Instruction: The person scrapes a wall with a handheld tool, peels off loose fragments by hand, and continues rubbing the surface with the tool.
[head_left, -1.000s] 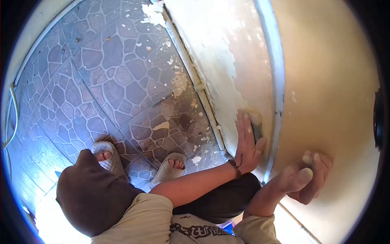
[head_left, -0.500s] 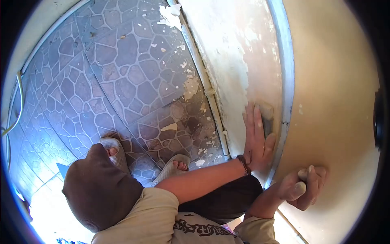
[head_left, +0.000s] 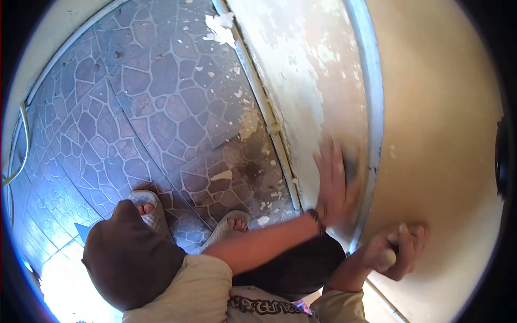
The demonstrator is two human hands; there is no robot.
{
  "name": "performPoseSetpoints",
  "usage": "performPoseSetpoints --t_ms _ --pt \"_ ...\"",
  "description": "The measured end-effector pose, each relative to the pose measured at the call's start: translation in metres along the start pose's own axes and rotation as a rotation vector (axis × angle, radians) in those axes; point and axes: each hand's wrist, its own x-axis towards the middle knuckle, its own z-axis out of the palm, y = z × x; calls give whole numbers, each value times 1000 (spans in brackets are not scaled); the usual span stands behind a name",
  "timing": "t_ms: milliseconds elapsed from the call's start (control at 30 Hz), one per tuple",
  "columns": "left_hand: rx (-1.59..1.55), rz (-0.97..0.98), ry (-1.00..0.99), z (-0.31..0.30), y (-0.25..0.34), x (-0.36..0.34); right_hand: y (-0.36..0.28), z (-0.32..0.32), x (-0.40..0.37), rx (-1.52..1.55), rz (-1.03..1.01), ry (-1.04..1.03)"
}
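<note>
My left hand [head_left: 335, 183], with a dark bracelet at the wrist, lies against the lower wall band [head_left: 301, 81], where paint is worn in patches. It is blurred. Between its fingers and thumb is a small dark grey block [head_left: 351, 168], like a sanding block, partly hidden by the hand. At the lower right, my right hand [head_left: 398, 250] is curled closed in front of the smooth tan wall [head_left: 441, 134]. Whatever its fingers may hold is hidden.
A pale raised strip [head_left: 371, 97] divides the two wall parts. Along the wall's foot runs a thin pipe [head_left: 264, 107]. Paint flakes [head_left: 221, 176] litter the stone-patterned floor [head_left: 134, 81]. My sandalled feet [head_left: 234, 223] stand there. A cable [head_left: 26, 140] hangs at far left.
The left hand and its block have shifted slightly left in view and blurred with motion. The right hand stays curled, slightly lower and further left. The whole view has shifted a little.
</note>
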Motion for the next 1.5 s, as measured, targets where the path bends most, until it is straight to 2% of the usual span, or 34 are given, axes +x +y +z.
performPoseSetpoints --t_ms 33,67,133,200,233,267,300,400,500,567,600,633,700,800,900,1000,1033,1167,1200,1300,1333,1400,1433,1500 --pt "-6 -26 102 -4 6 25 -2 -4 2 -16 -1 -58" --pt "-11 -18 212 -12 9 82 0 1 4 -33 -11 -83" --pt "-3 68 292 -40 16 175 -1 -1 3 -20 19 -113" --pt "-77 107 287 -55 14 211 -5 -5 3 -17 57 -164" --pt "-98 152 262 -58 14 208 -7 -6 4 -25 75 -152" --pt "-41 108 244 -48 14 181 -9 -4 6 -29 89 -134" --pt "20 81 247 -34 13 140 -8 0 10 -19 87 -98" --pt "-79 -111 66 6 -4 -11 -4 6 9 -20 61 -9" --pt "-6 -158 45 2 -13 -12 -4 4 2 -45 60 -29" --pt "-6 -135 204 -14 -8 69 -2 0 -1 -12 27 -115" --pt "0 -52 244 -29 -13 114 -2 -2 1 1 19 -148" --pt "-1 66 279 -46 -23 159 -3 -6 1 20 12 -188" --pt "-82 139 258 -78 -15 210 -5 -8 -1 27 40 -202" --pt "4 8 266 -49 -19 152 -6 1 -1 -28 36 -94" --pt "-40 -81 148 -10 -16 33 -1 6 0 -53 -1 -26" --pt "-6 -83 105 -12 -12 30 -1 -1 -7 -69 -8 -54" --pt "6 -89 174 -16 -12 50 0 0 -7 -67 -7 -65" --pt "-10 81 358 -64 -30 209 -1 -1 -5 -40 13 -124" --pt "-25 102 375 -72 -33 228 0 -2 -6 -42 19 -130" --pt "-98 35 351 -75 -28 221 -8 -4 -2 -89 87 -117" --pt "-26 -50 302 -62 -15 186 -10 1 1 -102 106 -88" --pt "19 -28 186 -24 -12 90 -8 7 5 -133 59 -35" --pt "-1 -85 135 -8 -6 45 -7 8 5 -149 40 -19" --pt "43 -100 129 -13 1 53 -9 5 5 -158 48 -59"
